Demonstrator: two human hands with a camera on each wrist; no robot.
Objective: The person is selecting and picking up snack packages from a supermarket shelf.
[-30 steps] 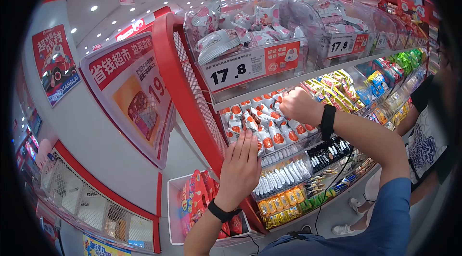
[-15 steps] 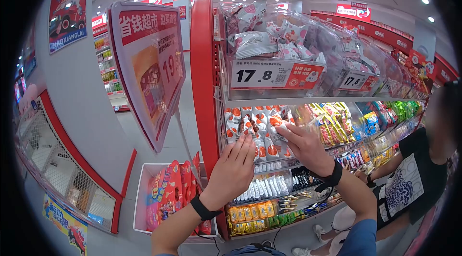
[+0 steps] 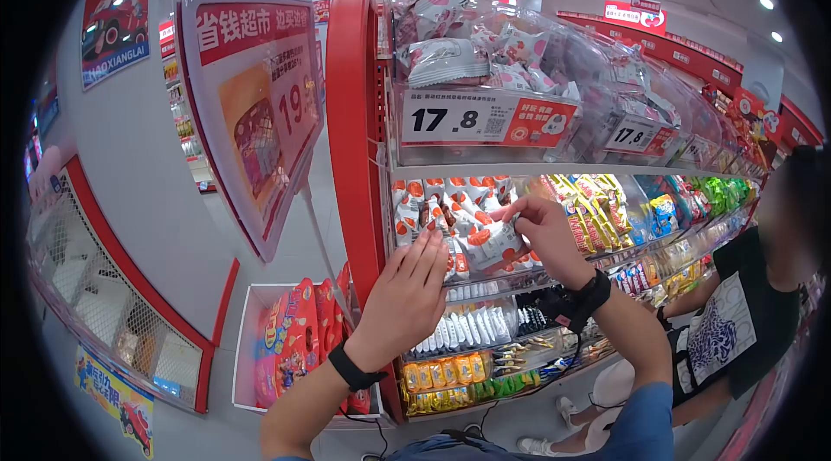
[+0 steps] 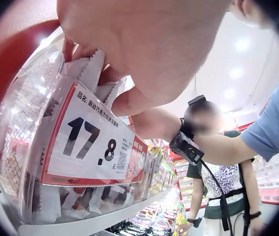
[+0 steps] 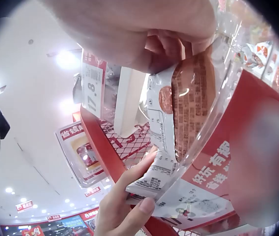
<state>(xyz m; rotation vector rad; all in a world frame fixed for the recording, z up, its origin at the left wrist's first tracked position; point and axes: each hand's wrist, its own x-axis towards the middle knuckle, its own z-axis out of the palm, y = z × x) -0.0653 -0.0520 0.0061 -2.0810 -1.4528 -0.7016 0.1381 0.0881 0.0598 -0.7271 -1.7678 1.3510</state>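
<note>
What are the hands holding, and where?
The right hand pinches a white wrapped snack by one end. The left hand has its fingers at the wrappers, but I can't tell if it grips one.

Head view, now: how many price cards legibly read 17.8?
2. The left card is on the upper bin nearest the red post; the right card is on the next bin along. Cards beyond are too small to read; others may be hidden.

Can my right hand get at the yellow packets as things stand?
Probably yes: the yellow packets lie close beside the right hand, with no lid in sight. Its fingers pinch a white packet, though, so it would likely have to let go first.
</note>
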